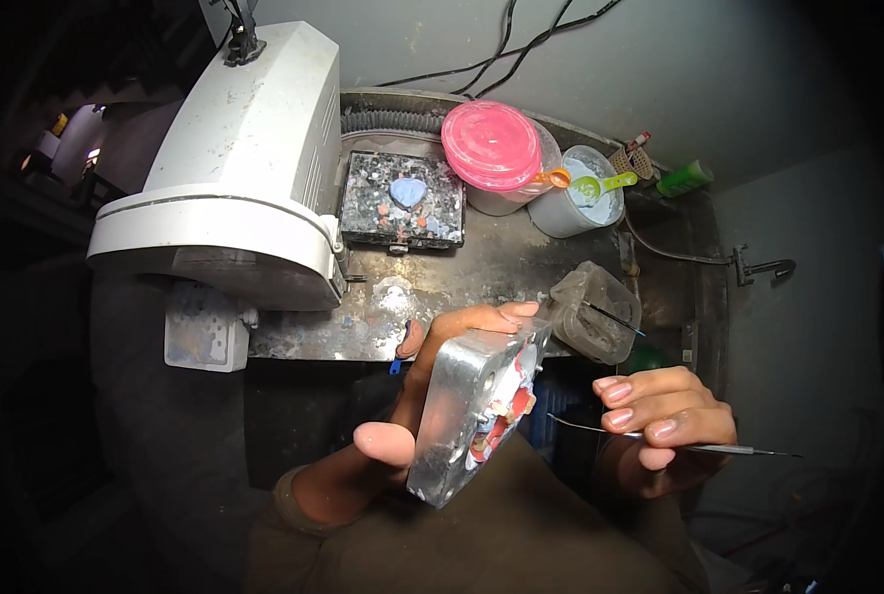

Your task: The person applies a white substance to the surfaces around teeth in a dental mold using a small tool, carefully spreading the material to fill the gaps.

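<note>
A metal dental flask half is tilted on its side in my left hand. My thumb presses its near face, and the fingers curl over its upper edge. Set in the flask is a mould of white and bluish plaster with red, wax-like material. My right hand pinches the slim metal handle of a dental carver. One thin curved tip of the carver points left toward the mould, apart from it; the other end sticks out to the right.
Left on the metal bench stands a white machine. Behind are a speckled black box with a bluish lump, a pink-lidded tub and a white powder bucket. A clear container stands near my right hand.
</note>
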